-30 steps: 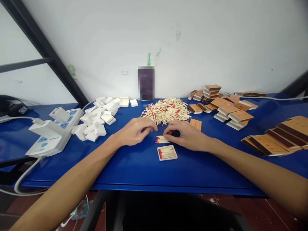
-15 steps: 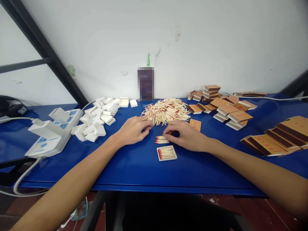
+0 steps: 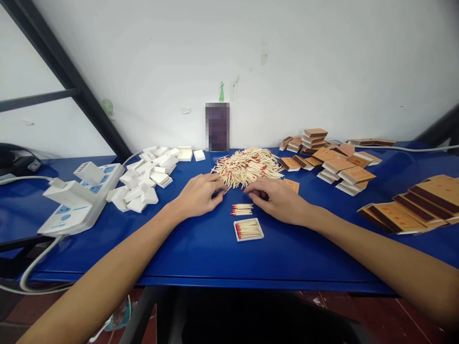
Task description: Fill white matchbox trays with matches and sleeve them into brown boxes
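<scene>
My left hand (image 3: 201, 195) rests at the near left edge of a loose heap of red-tipped matches (image 3: 249, 166). Its thumb and forefinger pinch at one match (image 3: 228, 188). Opposite it, my right hand (image 3: 275, 198) bends its fingers at the heap's near right edge. Thumb and forefinger stand a little apart there, and I see nothing between them. Between and below the hands lies a small row of matches (image 3: 242, 209), heads to the left. Just nearer me, a white matchbox tray (image 3: 262, 233) holds a layer of matches facing the same way.
White empty trays (image 3: 143, 177) are piled left, beside a power strip (image 3: 89, 210) with plugs. Orange matchbox sleeves (image 3: 339, 165) are stacked at right, more (image 3: 412, 205) nearer the right edge. One sleeve (image 3: 292, 185) lies behind my right hand. A blurred dark panel (image 3: 217, 126) leans on the wall.
My right hand has moved off the small row of matches and up towards the heap, leaving the row uncovered. My left hand has barely shifted.
</scene>
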`<state>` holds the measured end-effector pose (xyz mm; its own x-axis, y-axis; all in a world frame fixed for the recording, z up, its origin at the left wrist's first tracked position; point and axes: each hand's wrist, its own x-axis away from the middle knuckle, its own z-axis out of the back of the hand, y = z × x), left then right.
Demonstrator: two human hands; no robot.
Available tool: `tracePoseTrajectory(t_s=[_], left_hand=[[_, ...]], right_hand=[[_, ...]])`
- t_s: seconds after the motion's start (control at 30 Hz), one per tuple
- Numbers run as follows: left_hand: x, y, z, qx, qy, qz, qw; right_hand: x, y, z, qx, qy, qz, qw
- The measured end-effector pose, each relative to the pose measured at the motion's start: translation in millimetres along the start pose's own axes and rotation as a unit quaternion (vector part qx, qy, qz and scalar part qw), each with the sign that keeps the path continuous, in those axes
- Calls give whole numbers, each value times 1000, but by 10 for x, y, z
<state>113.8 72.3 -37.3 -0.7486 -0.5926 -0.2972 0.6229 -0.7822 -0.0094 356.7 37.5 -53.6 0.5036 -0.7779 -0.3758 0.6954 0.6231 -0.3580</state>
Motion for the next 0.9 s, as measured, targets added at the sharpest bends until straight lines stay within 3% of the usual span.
tracePoseTrajectory(t_s=[0.27,0.47,0.9], left_hand=[[2,63,49,36,-11,-23,999],[6,154,84,79,-46,-65,994],[-8,254,47,71,-20,-55,996]], right_hand=[[32,-68,117,-40,-100,33,994],[1,-49,173,-68,-132,26,989],[-9,-91,70,-70,-79,19,994]])
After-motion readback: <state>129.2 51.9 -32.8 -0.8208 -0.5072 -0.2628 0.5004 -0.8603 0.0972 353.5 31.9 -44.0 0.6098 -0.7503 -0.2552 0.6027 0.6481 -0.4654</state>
